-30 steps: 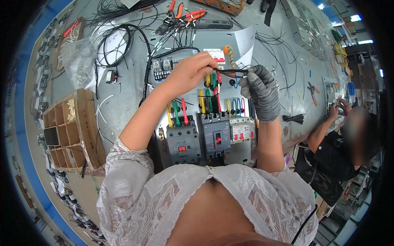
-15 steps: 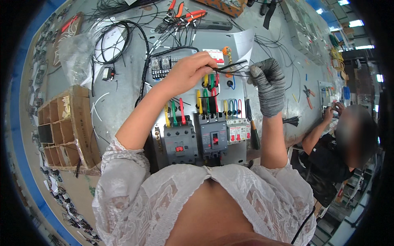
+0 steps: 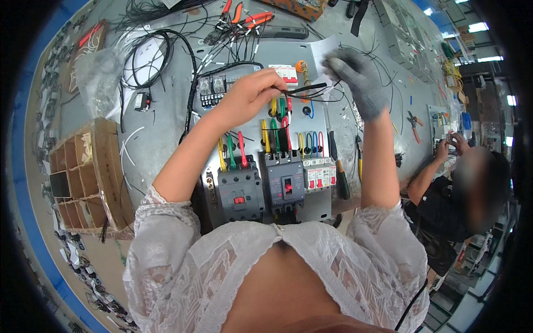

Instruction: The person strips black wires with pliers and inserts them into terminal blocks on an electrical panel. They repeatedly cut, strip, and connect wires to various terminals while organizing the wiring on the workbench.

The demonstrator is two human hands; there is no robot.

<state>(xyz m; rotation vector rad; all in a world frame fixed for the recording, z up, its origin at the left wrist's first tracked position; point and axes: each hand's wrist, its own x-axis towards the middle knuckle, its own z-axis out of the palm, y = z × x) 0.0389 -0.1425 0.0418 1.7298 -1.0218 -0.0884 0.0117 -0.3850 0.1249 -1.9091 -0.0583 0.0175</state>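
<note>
My left hand (image 3: 252, 91) is bare and closed in a pinch around a bundle of black wires (image 3: 308, 89), whose loose ends fan out to the right. My right hand (image 3: 358, 80), in a grey knitted glove, is just right of those ends with its fingers curled. What it grips, if anything, is hidden. Below lies a metal mounting plate (image 3: 323, 206) carrying a contactor-like grey block (image 3: 240, 191), a moulded-case circuit breaker (image 3: 286, 186) and small white breakers (image 3: 320, 176). Yellow, green and red wires (image 3: 276, 136) rise from the large units. Small relays (image 3: 214, 89) sit near my left wrist.
A cardboard box with compartments (image 3: 105, 166) stands at left. Coiled black cable (image 3: 147, 58) and orange-handled pliers (image 3: 225, 25) lie at the far side. A screwdriver (image 3: 341, 180) lies right of the plate, cutters (image 3: 415, 126) farther right. A co-worker (image 3: 444, 205) works at right.
My gloved right hand has moved up and away from me, its fingers now pointing left. The wire bundle sits slightly lower and fans out more. My left hand keeps its pinch.
</note>
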